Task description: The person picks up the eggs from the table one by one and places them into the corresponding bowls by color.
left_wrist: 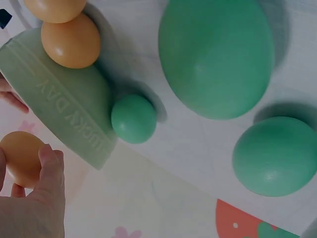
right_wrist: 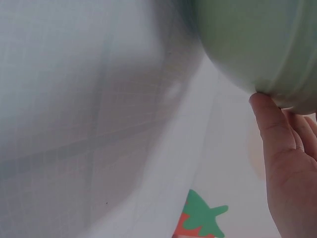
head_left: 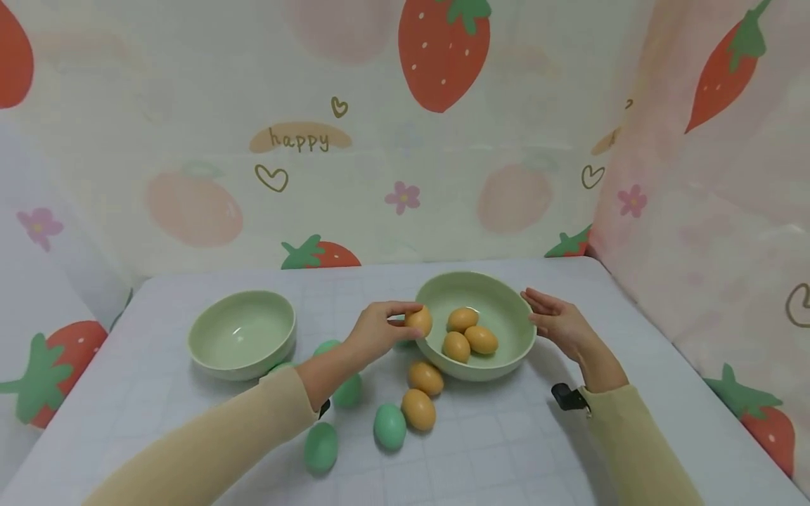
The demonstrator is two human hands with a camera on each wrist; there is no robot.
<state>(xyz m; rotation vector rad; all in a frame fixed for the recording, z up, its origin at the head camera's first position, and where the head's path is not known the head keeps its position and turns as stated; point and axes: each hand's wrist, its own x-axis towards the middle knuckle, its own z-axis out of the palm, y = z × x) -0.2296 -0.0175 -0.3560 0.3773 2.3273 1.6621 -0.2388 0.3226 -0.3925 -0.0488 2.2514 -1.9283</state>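
My left hand (head_left: 380, 327) pinches a brown egg (head_left: 419, 320) between thumb and fingers, at the left rim of a pale green bowl (head_left: 506, 334). Inside that bowl lie three brown eggs (head_left: 481, 340). With fairly straight fingers, my right hand (head_left: 563, 323) touches the bowl's right side; the right wrist view shows a fingertip against the outer wall (right_wrist: 282, 64). Two more brown eggs (head_left: 419, 410) lie on the table in front of the bowl. Next to them sits a green egg (head_left: 389, 427). The left wrist view shows the held egg (left_wrist: 22, 159) above the table.
A second pale green bowl (head_left: 243, 337) stands at the left with nothing in it. Several green eggs (head_left: 320, 448) lie between the bowls and nearer me, some partly hidden by my left arm. A strawberry-print backdrop (head_left: 405, 154) rises behind the white table (head_left: 506, 443).
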